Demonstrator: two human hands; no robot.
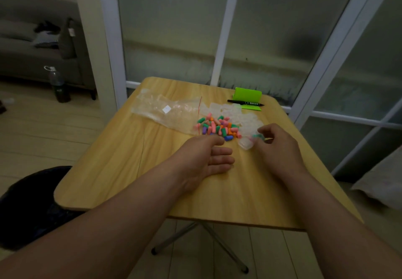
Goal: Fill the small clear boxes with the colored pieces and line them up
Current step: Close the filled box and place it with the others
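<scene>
A heap of colored pieces (218, 126) in pink, green, orange, purple and blue lies mid-table. Behind and to its right sit several small clear boxes (239, 116). One small clear box (245, 143) stands apart, in front of the heap on its right side. My right hand (276, 146) is just right of that box, fingertips pinched on a green piece (257, 136) above its rim. My left hand (208, 156) rests on the table in front of the heap, fingers spread, its fingertips reaching the heap's near edge.
The wooden table (152, 170) has rounded corners. A clear zip bag (165, 111) lies left of the heap. At the far edge are a green card (248, 94) and a black marker (245, 102). Glass panels stand behind; a bottle (58, 85) is on the floor left.
</scene>
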